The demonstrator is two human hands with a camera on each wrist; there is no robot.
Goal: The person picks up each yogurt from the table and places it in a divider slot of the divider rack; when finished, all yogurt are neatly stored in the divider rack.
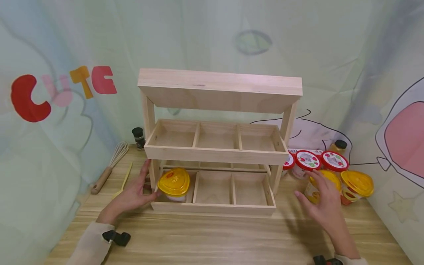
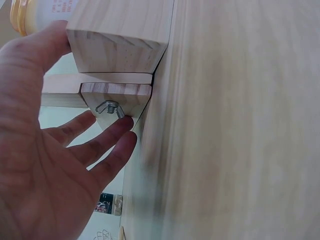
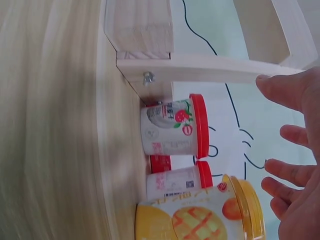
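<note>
Yellow plastic lids cap the two cups at the desk's right: the nearer cup [image 1: 312,192] stands upright under the right hand [image 1: 326,204], and the outer cup [image 1: 357,186] just beyond it, farther right. That hand is spread, fingers apart and thumb out, with nothing in its hold; whether a fingertip touches the lid I cannot tell. It is much the closer hand, the left one being across the wooden stand [image 1: 216,156], whose long axis runs left to right. The left hand [image 1: 135,195] is loosely open at the stand's left end, thumb touching the lower tray's corner, fingers by the wing nut [image 2: 111,107]. A third cup [image 1: 173,184] sits in that tray's left compartment. Red-lidded tubs [image 1: 308,160] stand behind the right-hand cups; a whisk [image 1: 110,163] lies far left on the desk [image 1: 198,239].
</note>
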